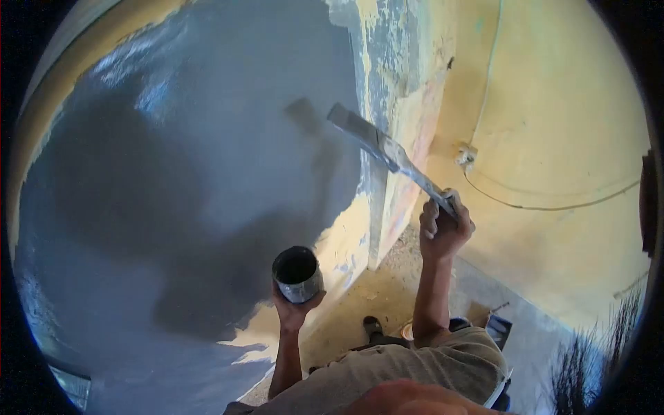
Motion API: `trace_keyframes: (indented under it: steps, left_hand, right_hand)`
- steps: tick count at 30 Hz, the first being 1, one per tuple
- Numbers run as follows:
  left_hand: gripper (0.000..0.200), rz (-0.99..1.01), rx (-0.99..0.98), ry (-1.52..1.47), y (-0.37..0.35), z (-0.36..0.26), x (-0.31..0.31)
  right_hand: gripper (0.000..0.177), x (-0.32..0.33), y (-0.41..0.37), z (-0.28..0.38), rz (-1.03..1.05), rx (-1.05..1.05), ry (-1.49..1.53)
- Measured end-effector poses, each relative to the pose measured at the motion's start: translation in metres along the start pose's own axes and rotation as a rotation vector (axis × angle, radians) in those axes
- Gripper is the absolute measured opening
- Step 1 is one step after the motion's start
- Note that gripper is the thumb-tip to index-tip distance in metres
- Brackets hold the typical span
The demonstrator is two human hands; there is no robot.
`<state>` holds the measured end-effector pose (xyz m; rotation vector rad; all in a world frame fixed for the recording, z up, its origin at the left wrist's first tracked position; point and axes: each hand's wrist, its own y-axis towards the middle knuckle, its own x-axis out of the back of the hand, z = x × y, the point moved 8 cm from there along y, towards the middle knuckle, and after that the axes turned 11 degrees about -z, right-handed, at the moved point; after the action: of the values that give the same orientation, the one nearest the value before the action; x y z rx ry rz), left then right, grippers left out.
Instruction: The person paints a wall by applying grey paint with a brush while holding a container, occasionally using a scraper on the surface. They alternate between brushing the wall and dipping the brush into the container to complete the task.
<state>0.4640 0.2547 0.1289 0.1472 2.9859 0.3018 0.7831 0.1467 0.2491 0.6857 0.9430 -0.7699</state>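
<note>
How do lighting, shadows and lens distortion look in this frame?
Head view: strong fisheye bend, black corners; hard sunlight casts the shadow of the brush onto the grey wall; pale sheen upper left; the can in the left hand is sharp.

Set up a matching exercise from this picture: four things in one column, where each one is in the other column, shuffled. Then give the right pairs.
Things
1. can
2. long flat tool
3. grey coating
4. thin cable

Places
A. runs across the yellow wall
B. gripped in the right hand, blade raised
C. covers most of the left side of the view
D. held in the left hand, open top up

Pairs: 1-D, 2-B, 3-C, 4-A
</note>
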Motion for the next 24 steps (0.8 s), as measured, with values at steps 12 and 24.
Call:
trace_keyframes:
  steps: [12, 24]
  left_hand:
    - [0.075, -0.31, -0.036, 0.146, -0.017, 0.009, -0.02]
    - [0.071, -0.279, -0.118, 0.259, -0.021, 0.008, -0.034]
  right_hand:
    - [0.027, -0.139, 0.152, -0.005, 0.367, 0.45, 0.19]
    - [0.027, -0.1, 0.15, 0.014, 0.265, 0.445, 0.256]
